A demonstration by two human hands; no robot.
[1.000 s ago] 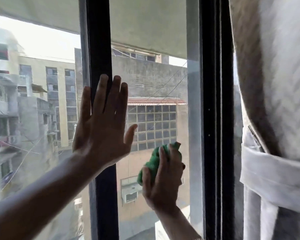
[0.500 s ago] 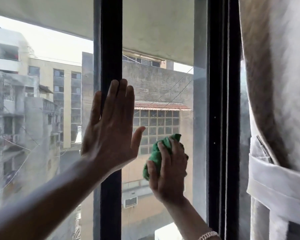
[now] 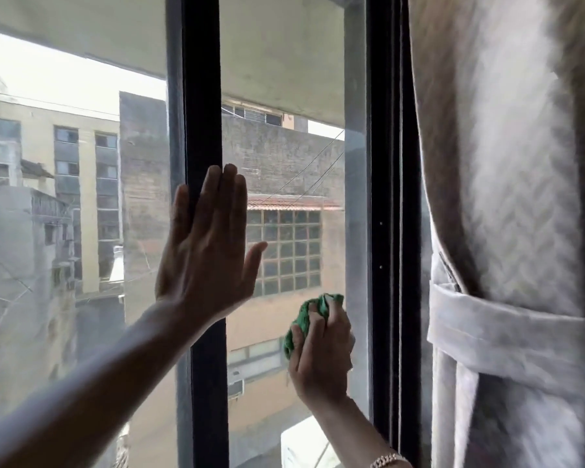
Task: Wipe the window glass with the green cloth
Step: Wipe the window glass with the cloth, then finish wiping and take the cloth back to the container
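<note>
The window glass (image 3: 284, 157) is a tall pane between two dark frame bars. My right hand (image 3: 321, 352) holds a bunched green cloth (image 3: 303, 319) pressed against the lower right part of that pane, close to the right frame. Only the cloth's top and left side show past my fingers. My left hand (image 3: 206, 251) lies flat with fingers together and thumb out, palm on the dark centre bar (image 3: 201, 96) and the glass beside it.
A grey-white curtain (image 3: 507, 197) tied with a fabric band (image 3: 507, 336) hangs at the right, next to the dark right frame (image 3: 390, 163). A second pane (image 3: 65, 197) at the left looks streaked. Buildings stand outside.
My right hand has slid the green cloth down and to the right on the pane, nearer the right frame. My left hand stays flat on the centre bar.
</note>
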